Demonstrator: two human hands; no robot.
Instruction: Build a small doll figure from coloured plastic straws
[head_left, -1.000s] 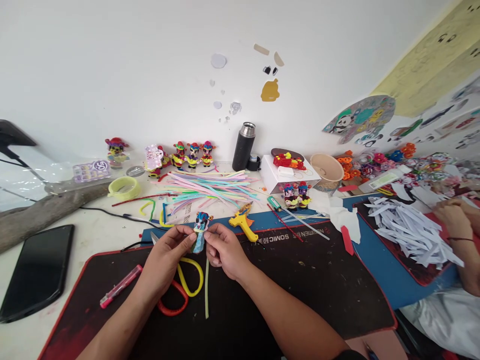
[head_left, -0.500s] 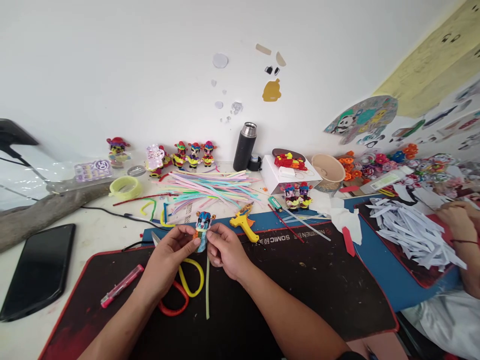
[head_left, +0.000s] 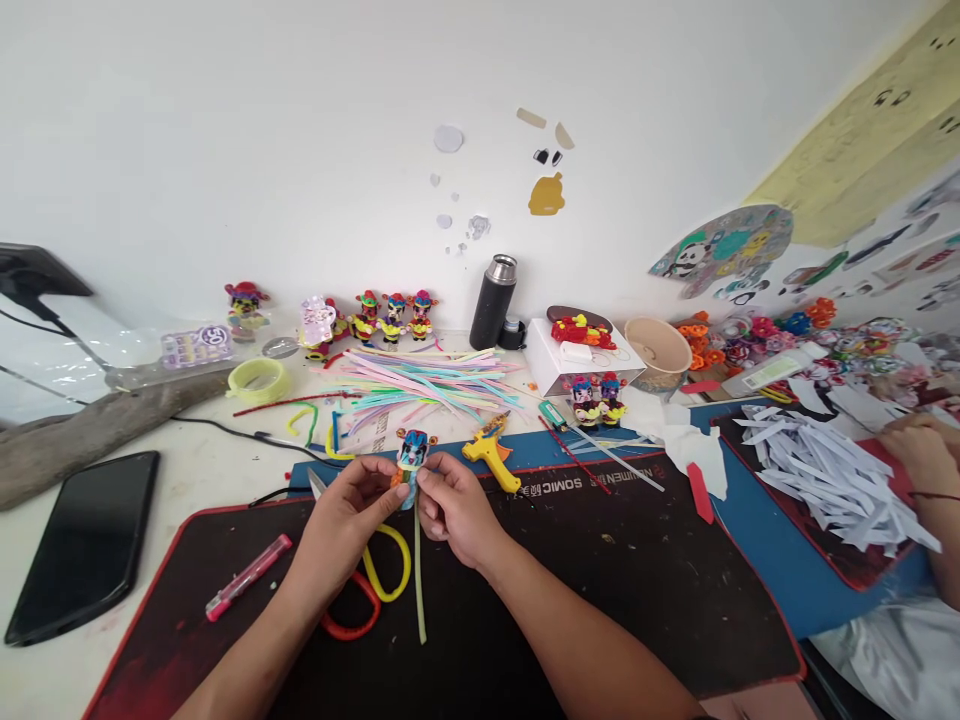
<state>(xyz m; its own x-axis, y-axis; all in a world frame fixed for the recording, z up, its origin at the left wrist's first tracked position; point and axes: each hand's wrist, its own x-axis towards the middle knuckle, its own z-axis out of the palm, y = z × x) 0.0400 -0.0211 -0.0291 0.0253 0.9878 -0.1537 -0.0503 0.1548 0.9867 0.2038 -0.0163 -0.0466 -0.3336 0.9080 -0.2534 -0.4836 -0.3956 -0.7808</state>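
Note:
A small blue figurine [head_left: 413, 449] with orange side knobs is held upright between both hands over the dark mat [head_left: 600, 600]. The fingers of my left hand [head_left: 358, 505] are closed on its left side. My right hand [head_left: 456, 508] pinches its lower right side, where a pale green strip [head_left: 420, 590] hangs down onto the mat. Scissors with a yellow and a red handle loop [head_left: 406, 580] lie below my left hand, partly hidden by it. A yellow glue gun [head_left: 495, 458] rests just right of the figurine.
Pastel strips [head_left: 427, 380] are heaped behind the hands. Finished figurines [head_left: 394, 316], a black flask [head_left: 493, 305] and a white box [head_left: 555, 365] stand by the wall. A phone [head_left: 82, 545] and pink pen [head_left: 247, 577] lie left. At right, a person's arm [head_left: 926, 480] is beside paper strips [head_left: 832, 480].
The whole view has shifted slightly, so things appear a little lower and mostly further right. Both hands keep hold of the figurine, with little change in their grip.

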